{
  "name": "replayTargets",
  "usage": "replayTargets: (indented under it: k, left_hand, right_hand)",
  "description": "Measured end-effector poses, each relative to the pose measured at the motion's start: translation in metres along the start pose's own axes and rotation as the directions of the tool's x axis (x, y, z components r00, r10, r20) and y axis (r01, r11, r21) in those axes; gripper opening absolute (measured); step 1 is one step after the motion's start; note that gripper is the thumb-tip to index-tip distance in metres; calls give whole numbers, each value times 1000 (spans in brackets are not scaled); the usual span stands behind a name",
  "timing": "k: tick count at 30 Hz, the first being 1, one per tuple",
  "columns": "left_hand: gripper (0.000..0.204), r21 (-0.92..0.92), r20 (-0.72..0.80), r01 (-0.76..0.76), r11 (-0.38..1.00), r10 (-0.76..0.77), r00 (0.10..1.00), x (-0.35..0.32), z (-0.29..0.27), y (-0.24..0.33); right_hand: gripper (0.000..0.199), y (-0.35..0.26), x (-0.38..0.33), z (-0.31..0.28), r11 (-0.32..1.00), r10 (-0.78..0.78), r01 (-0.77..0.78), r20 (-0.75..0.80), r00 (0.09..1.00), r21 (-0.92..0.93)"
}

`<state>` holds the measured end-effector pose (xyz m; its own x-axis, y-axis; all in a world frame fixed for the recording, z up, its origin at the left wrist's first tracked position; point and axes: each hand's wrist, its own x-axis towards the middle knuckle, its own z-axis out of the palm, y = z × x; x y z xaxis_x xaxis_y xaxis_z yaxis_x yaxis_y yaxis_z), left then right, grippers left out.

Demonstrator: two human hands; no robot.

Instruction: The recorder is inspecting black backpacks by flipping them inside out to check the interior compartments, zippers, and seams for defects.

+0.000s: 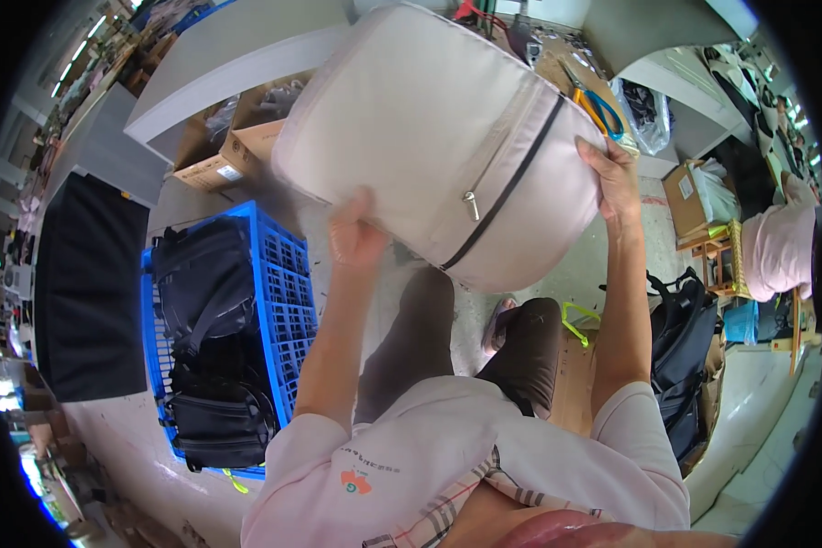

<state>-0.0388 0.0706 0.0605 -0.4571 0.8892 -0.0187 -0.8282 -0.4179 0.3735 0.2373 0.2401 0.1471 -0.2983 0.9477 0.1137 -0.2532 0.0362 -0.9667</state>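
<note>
Across the upper middle of the frame, I held one pale beige-pink fabric bag piece (383, 119) up in front of me, its long axis slanting from upper left down to lower right, the rounded end pointing toward the lower right and the broader, square-cornered end toward the upper left. My right hand (614, 178) gripped its right edge, thumb on the face. My left hand (354, 236) was at the lower left edge, blurred, and I could not tell whether its fingers were closed on the cloth. I counted one metal zipper pull (471, 205) and one black strip (511, 178), the strip crossing the piece from lower left to upper right. One pair of scissors (582, 98) with orange and blue handles showed beyond my right hand. At the left of the frame, one blue crate (262, 301) of latticed plastic held two black bags (205, 285), strapped and soft-sided; one more black bag (685, 338) leaned at the right. The cloth looked smooth and slightly glossy, its outer edge seamed.
</note>
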Motion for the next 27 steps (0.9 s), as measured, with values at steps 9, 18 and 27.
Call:
replayTargets:
  k: [9,18,27]
  left_hand:
    - [75,488,-407,490,723,-308,860,-61,-5,23]
    - [30,227,-462,143,963,-23,886,-142,13,60]
    - [33,698,-341,-383,605,751,565,-270,9,198]
  right_hand:
    - [27,-34,-66,55,817,-251,330,224,942,-472]
    - [25,5,-169,193,87,-138,990,986,-98,111]
    - [24,1,-190,207,292,-538,946,842,42,139]
